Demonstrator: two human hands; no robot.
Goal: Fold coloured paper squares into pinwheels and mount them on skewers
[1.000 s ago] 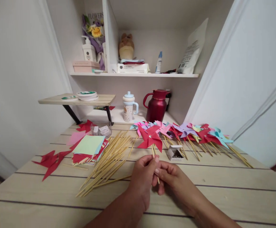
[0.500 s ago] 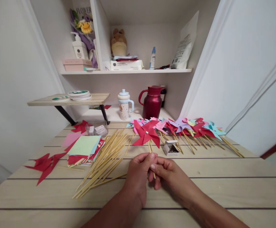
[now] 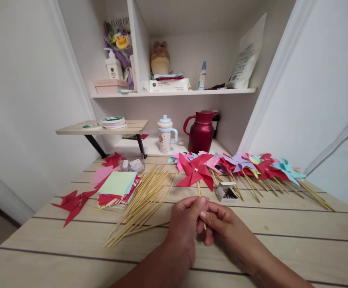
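A red paper pinwheel (image 3: pixel 195 171) with a silver pin at its centre stands up on a thin wooden stick. Around that stick my left hand (image 3: pixel 187 218) is closed, thumb and fingers pinching it below the blades. My right hand (image 3: pixel 221 220) is closed too, gripping the lower stick right beside the left thumb. Just beyond the hands sits a small open white box (image 3: pixel 227 193) of metal pins. To the left lies a loose pile of wooden sticks (image 3: pixel 140 204), beside a stack of coloured paper squares (image 3: pixel 117 184).
Several finished pinwheels (image 3: pixel 251 164) lie along the back right, sticks pointing forward. Red folded papers (image 3: pixel 73 204) rest at the left. A red thermos jug (image 3: pixel 201 132) and a spotted cup (image 3: pixel 165 138) stand behind, near a small raised shelf (image 3: pixel 140 126).
The camera view has turned slightly left, so everything appears shifted right. Both hands keep their hold on the pinwheel stick, and the pinwheel's blades have turned a little.
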